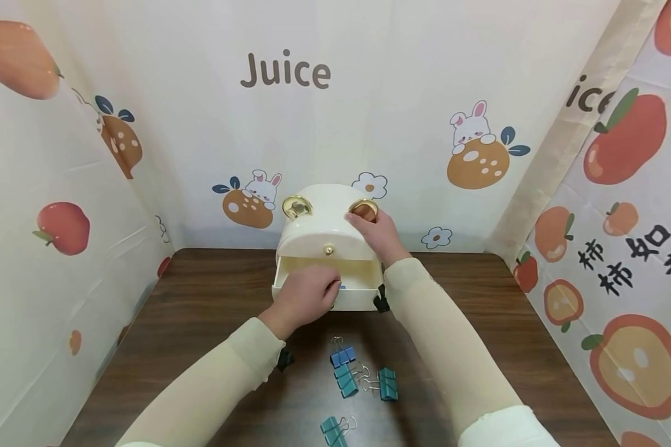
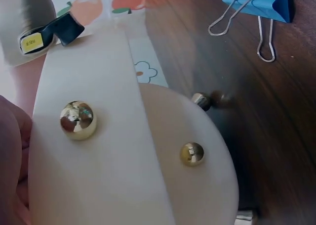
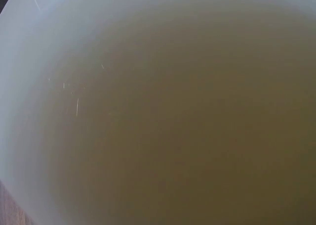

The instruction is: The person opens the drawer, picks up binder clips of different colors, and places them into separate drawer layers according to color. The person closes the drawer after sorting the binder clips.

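Note:
A cream box [image 1: 324,233] with two gold ring ears stands at the back of the wooden table [image 1: 201,298]. Its lower drawer [image 1: 363,298] is pulled out. My left hand [image 1: 307,295] lies over the drawer's front edge with fingers curled toward the inside; a bit of blue shows at the fingertips, and what they hold is hidden. The left wrist view shows the drawer front's gold knob [image 2: 77,119] uncovered and the upper knob [image 2: 192,154]. My right hand [image 1: 376,231] grips the box's rounded top beside the right gold ring [image 1: 363,208]. The right wrist view shows only cream surface.
Several binder clips lie on the table in front of the box: a blue one [image 1: 342,357], teal ones [image 1: 346,380] [image 1: 387,383] and another teal [image 1: 332,431] near the front edge. A blue clip [image 2: 266,2] shows in the left wrist view. Printed cloth walls close in three sides.

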`<state>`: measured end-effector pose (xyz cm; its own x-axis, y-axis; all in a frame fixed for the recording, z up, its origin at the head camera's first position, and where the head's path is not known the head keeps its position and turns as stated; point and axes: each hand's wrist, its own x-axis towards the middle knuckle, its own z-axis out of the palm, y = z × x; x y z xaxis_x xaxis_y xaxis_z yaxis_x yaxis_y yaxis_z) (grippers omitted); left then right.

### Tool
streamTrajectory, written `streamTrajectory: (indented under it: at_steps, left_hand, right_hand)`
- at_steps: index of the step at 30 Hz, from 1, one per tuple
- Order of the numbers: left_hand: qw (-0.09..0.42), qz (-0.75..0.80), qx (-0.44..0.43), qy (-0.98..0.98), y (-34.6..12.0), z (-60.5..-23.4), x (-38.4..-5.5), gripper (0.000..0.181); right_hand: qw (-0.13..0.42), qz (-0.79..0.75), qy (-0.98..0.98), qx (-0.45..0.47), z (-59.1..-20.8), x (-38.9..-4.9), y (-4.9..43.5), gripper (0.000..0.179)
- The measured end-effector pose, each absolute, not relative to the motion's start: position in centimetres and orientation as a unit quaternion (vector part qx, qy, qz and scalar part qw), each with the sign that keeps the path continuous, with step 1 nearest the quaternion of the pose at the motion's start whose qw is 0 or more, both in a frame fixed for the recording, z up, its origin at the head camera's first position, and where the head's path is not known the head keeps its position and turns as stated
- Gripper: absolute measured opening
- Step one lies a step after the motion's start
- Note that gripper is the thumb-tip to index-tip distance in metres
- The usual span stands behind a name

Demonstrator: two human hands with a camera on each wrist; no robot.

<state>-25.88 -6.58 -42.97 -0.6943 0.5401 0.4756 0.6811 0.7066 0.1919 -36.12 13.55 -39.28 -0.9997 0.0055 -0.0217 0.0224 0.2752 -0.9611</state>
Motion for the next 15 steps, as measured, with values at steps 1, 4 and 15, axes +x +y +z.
streamTrajectory:
  at_steps: [1,4,15]
  left_hand:
    - [0.188,-0.182,-0.334,-0.905,-6.57,-42.92,-25.85,0.012]
    - [0.164,-0.188,-0.326,-0.912,-6.57,-42.78,-25.80,0.014]
    - [0.143,-0.173,-0.330,-0.917,-7.00,-42.47,-25.56,0.019]
  right_hand:
    - [0.007,-0.602,0.798,0.009,-39.24,-36.09,13.53,0.065]
    - [0.009,-0.602,0.798,0.010,-39.15,-36.01,13.50,0.066]
    - [0.018,-0.604,0.797,0.017,-39.07,-35.87,13.45,0.067]
